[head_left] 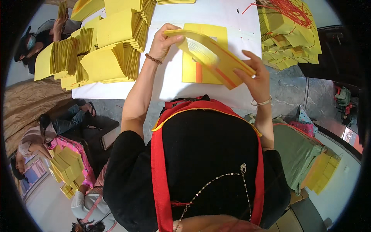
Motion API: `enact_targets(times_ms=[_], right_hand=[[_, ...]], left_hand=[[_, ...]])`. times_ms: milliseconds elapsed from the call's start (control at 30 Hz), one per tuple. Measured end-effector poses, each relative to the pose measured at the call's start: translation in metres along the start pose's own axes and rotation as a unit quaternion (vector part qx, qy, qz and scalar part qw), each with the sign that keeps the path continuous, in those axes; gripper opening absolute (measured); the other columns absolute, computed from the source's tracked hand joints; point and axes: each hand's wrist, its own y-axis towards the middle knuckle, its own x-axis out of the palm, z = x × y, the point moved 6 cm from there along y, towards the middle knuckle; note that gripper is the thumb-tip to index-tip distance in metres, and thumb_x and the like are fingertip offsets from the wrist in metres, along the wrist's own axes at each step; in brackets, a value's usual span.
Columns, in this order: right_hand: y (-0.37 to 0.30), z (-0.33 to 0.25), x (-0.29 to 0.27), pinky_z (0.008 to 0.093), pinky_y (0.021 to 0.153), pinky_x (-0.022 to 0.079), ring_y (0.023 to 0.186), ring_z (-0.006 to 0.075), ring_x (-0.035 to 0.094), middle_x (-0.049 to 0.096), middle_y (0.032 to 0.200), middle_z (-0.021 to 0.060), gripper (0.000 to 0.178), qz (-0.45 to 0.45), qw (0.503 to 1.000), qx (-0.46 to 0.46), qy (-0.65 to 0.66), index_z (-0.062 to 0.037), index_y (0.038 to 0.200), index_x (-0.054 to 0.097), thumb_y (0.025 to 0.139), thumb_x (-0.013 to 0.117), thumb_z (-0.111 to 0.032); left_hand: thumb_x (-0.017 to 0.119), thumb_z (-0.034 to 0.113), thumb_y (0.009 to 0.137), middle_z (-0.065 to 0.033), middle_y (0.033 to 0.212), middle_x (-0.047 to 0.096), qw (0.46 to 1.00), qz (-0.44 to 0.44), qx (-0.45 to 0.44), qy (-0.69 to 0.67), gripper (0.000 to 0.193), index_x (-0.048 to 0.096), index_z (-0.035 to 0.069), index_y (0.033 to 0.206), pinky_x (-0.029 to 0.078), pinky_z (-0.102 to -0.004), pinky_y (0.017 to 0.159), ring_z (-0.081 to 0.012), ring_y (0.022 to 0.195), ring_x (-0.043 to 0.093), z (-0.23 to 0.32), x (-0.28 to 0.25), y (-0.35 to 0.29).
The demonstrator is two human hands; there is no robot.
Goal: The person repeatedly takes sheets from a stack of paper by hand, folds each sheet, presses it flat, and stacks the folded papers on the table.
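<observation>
Between my two hands a yellow paper booklet (232, 70) with an orange stripe and whitish inner pages is held above the table, bowed and slanting down to the right. My left hand (166, 41) pinches its upper left end, thumb on top. At the lower right end, my right hand (256, 73) has its thumb and fingers on the edge. Under it, another flat yellow booklet (188, 73) with an orange stripe lies on the white table (166, 91), partly hidden by the held one.
Stacks of yellow booklets (116, 33) cover the table's left side. More yellow bundles (288, 42) with red cords (290, 11) stand at the right. A co-worker (38, 42) is at the far left; others (33, 141) sit lower left. A green wrapped bale (295, 154) is at right.
</observation>
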Motion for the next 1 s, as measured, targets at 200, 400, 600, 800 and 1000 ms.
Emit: enact_targets(times_ms=[200, 400, 600, 800, 1000], right_hand=[[0.009, 0.087, 0.024, 0.0258, 0.079, 0.047, 0.089, 0.0123, 0.059, 0.063, 0.097, 0.0050, 0.036, 0.016, 0.992, 0.050, 0.115, -0.0040, 0.109, 0.058, 0.075, 0.069, -0.002], [0.023, 0.101, 0.028, 0.0254, 0.080, 0.049, 0.092, 0.0130, 0.059, 0.062, 0.100, 0.0051, 0.036, 0.067, 0.978, 0.030, 0.196, -0.0020, 0.110, 0.057, 0.075, 0.068, 0.000], [0.030, 0.105, 0.021, 0.0262, 0.081, 0.048, 0.091, 0.0126, 0.059, 0.063, 0.101, 0.0059, 0.034, 0.007, 0.986, 0.019, 0.164, -0.0017, 0.108, 0.059, 0.075, 0.068, -0.001], [0.035, 0.097, 0.018, 0.0250, 0.079, 0.048, 0.089, 0.0112, 0.059, 0.065, 0.097, 0.0059, 0.030, -0.022, 0.996, 0.021, 0.083, 0.0005, 0.106, 0.061, 0.078, 0.068, -0.006], [0.040, 0.100, 0.025, 0.0252, 0.076, 0.048, 0.085, 0.0111, 0.059, 0.065, 0.095, 0.0051, 0.028, 0.012, 0.977, 0.047, 0.207, 0.0024, 0.104, 0.061, 0.082, 0.065, -0.014]], left_hand=[[0.069, 0.006, 0.076, -0.0051, 0.096, 0.061, 0.999, -0.027, -0.017, 0.014, 0.030, 0.052, 0.008, 0.100, 0.049, -0.0313, 0.080, -0.0136, 0.092, 0.058, -0.015, -0.003, -0.006], [0.071, 0.002, 0.071, -0.0066, 0.103, 0.059, 0.991, -0.051, -0.038, 0.119, 0.056, 0.047, 0.008, 0.121, 0.050, -0.0297, 0.085, -0.0143, 0.100, 0.055, -0.003, 0.011, -0.013], [0.071, 0.001, 0.071, -0.0054, 0.104, 0.059, 0.988, -0.068, -0.037, 0.132, 0.059, 0.046, 0.005, 0.124, 0.049, -0.0274, 0.086, -0.0142, 0.100, 0.055, -0.007, 0.006, -0.008], [0.070, 0.007, 0.075, -0.0069, 0.101, 0.062, 0.978, -0.072, -0.065, 0.183, 0.040, 0.057, 0.001, 0.112, 0.049, -0.0258, 0.082, -0.0124, 0.093, 0.058, -0.012, 0.008, -0.007], [0.069, 0.014, 0.079, -0.0056, 0.093, 0.065, 0.970, -0.048, -0.105, 0.215, 0.027, 0.063, -0.001, 0.100, 0.048, -0.0249, 0.077, -0.0105, 0.086, 0.059, -0.012, -0.005, -0.001]])
